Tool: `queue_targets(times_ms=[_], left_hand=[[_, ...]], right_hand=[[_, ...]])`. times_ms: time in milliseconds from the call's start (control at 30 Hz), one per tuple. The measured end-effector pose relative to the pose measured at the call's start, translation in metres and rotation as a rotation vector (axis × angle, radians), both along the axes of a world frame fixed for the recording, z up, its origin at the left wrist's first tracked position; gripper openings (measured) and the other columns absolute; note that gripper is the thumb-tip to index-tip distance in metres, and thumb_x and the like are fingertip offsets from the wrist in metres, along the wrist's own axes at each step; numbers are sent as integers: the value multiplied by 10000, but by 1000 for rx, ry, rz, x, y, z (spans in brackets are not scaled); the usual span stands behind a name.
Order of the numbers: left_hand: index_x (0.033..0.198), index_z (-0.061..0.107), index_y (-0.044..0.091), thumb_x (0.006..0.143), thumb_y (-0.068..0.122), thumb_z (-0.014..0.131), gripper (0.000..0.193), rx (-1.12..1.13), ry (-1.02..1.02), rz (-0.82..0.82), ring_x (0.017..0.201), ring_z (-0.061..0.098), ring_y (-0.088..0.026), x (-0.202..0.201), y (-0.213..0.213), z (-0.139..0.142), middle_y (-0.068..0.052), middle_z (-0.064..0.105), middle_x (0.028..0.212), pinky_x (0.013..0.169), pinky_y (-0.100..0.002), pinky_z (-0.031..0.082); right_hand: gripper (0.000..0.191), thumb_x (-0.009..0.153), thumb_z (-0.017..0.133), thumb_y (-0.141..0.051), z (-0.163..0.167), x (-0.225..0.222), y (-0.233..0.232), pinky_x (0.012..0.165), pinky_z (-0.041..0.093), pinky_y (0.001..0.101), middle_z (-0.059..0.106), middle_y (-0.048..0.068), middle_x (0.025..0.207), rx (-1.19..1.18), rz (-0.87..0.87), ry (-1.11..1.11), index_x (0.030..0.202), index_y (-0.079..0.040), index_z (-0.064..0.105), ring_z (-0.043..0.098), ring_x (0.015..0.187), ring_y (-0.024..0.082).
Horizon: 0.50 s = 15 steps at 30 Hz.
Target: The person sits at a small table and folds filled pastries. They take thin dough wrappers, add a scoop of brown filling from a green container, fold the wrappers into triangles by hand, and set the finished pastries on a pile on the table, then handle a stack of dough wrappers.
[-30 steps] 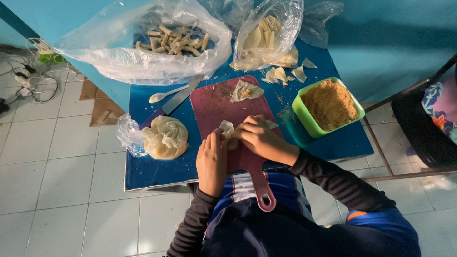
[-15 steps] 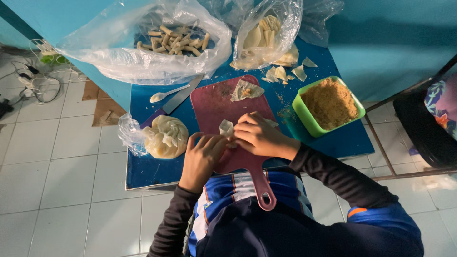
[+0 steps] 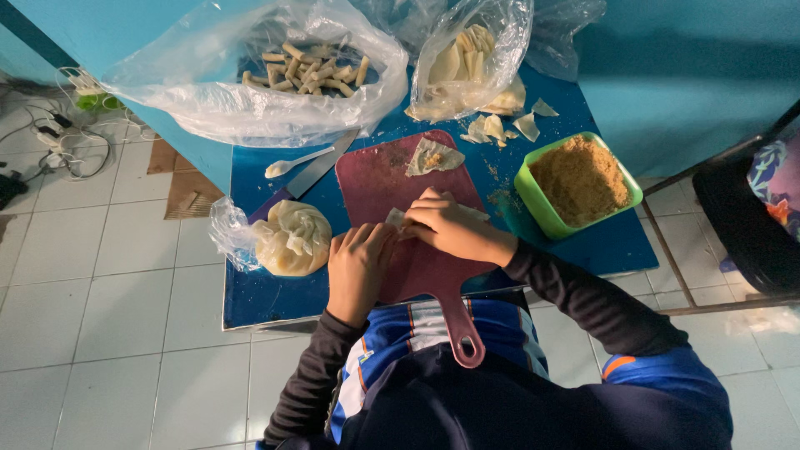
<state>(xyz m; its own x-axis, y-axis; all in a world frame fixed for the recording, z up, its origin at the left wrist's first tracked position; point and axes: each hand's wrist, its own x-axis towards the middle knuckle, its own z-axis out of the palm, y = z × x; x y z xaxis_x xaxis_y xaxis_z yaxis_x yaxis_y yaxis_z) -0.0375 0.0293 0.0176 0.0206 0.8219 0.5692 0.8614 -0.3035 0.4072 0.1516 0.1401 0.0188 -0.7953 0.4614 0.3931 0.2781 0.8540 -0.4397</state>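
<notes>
Both hands work over a dark red cutting board [image 3: 379, 179] on a small blue table [image 3: 600, 246]. My right hand [image 3: 450, 227] is curled over a pale wrapper roll [image 3: 394, 218], fingers closed on it. My left hand [image 3: 358, 265] presses flat at the roll's left end, fingertips touching it. Most of the roll is hidden under the hands. A second wrapper with filling [image 3: 433, 157] lies open at the board's far end.
A green tub of brown crumbs [image 3: 579, 182] stands to the right. A tied bag of stacked wrappers [image 3: 292, 240] lies at left, with a white spoon [image 3: 292, 163] and a knife [image 3: 321, 167] behind it. Two clear bags, finished rolls [image 3: 312, 71] and wrapper pieces [image 3: 471, 58], sit at the back.
My left hand has shifted from the board's lower left up toward the roll. My right hand stays curled over it, barely moved.
</notes>
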Motion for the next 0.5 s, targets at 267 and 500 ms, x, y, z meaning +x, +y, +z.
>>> queue_targets(times_ms=[267, 500], left_hand=[[989, 686, 138, 867, 159, 710, 126, -40, -5, 9, 875, 623, -268, 1, 8, 3, -28, 648, 912, 748, -398, 468], [1045, 671, 127, 906, 147, 712, 146, 38, 118, -94, 909, 613, -248, -6, 0, -2, -16, 650, 959, 800, -384, 497]], right_hand=[[124, 894, 760, -118, 9, -8, -11, 847, 450, 403, 636, 71, 965, 88, -141, -30, 961, -66, 668, 570, 968, 285], [214, 815, 753, -104, 5, 5, -21, 947, 429, 433, 631, 45, 1046, 407, 17, -4, 1007, -58, 671, 577, 1065, 245]])
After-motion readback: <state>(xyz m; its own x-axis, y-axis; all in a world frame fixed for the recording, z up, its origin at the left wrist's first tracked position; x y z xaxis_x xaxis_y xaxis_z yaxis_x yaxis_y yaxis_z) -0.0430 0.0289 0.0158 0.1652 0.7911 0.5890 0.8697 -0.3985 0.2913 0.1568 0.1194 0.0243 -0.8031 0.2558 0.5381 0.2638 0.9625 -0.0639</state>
